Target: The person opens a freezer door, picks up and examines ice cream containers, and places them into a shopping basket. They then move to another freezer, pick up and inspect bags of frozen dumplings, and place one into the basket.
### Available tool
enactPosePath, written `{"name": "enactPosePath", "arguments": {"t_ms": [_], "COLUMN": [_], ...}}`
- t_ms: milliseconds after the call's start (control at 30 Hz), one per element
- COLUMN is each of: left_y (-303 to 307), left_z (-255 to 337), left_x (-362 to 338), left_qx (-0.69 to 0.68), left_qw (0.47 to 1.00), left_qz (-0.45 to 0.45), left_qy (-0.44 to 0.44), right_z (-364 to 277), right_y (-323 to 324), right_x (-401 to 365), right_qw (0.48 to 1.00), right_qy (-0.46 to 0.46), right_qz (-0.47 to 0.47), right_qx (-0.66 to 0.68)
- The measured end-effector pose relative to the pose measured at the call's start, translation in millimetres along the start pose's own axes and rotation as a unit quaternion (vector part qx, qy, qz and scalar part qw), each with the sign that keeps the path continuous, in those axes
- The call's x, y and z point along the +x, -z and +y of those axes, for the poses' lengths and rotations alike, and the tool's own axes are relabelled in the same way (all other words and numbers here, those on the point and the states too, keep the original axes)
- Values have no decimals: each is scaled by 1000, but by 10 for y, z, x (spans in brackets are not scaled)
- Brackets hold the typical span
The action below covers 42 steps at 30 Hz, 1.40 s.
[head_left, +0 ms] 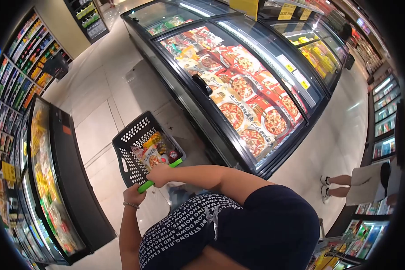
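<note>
Both of my hands are closed on the green handle (175, 163) of a dark shopping basket (121, 144) with perforated sides. My left hand (133, 195), with a beaded bracelet at the wrist, grips the handle's lower left end. Farther along the bar, nearer its middle, is my right hand (159, 175). Inside the basket lie a pale food bag (149, 155), a yellow packet (154, 140) and a dark red round item (173, 154). My right hand overlaps the near edge of the contents.
A glass-topped freezer (202, 121) with red and white food packs (245, 85) runs along the right of the basket. Another freezer (76, 171) stands at left. Stocked shelves (24, 49) line the far left. A person's legs (339, 180) show at right.
</note>
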State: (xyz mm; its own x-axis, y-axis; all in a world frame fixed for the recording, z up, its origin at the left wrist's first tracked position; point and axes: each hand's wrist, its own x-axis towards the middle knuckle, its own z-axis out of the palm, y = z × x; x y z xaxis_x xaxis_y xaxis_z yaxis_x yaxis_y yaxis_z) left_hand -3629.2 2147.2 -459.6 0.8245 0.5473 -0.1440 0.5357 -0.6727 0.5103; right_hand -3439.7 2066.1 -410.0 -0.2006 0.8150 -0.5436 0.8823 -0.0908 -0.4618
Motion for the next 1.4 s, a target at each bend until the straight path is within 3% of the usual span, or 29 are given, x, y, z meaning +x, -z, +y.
{"name": "enactPosePath", "arguments": {"t_ms": [200,267,400,600,833,933,1000,1067,1167,1400], "left_y": [385,516,739,784,1030,1043,1131,1047,1191,1378], "left_z": [-349,-414,-626,-951,-1323,-1404,-1373,-1560,-1595,-1989], "left_x": [663,907,1331,1720,2164,2259,2306,2425,2523,2963], "left_qx": [4,41,55,65,93,85,39,94,104,153], "left_qw": [998,996,991,983,965,963,962,945,927,880], "left_qz": [2,-63,-102,-118,-155,-140,-114,-208,-246,-324], "left_qy": [-61,-37,-61,-122,-191,-214,-245,-235,-262,-312], "right_z": [47,101,123,139,179,435,492,496,476,410], "right_y": [530,630,879,857,1088,770,800,839,1006,1225], "right_x": [407,577,887,1240,1414,1590,1603,1647,1717,2179], "right_qw": [998,995,988,977,972,966,969,966,962,939], "right_qy": [-57,-69,-130,-186,-126,-69,-46,-45,-28,-6], "right_qz": [29,60,81,101,121,145,88,48,-38,-93], "right_qx": [28,35,28,32,159,203,227,252,269,330]}}
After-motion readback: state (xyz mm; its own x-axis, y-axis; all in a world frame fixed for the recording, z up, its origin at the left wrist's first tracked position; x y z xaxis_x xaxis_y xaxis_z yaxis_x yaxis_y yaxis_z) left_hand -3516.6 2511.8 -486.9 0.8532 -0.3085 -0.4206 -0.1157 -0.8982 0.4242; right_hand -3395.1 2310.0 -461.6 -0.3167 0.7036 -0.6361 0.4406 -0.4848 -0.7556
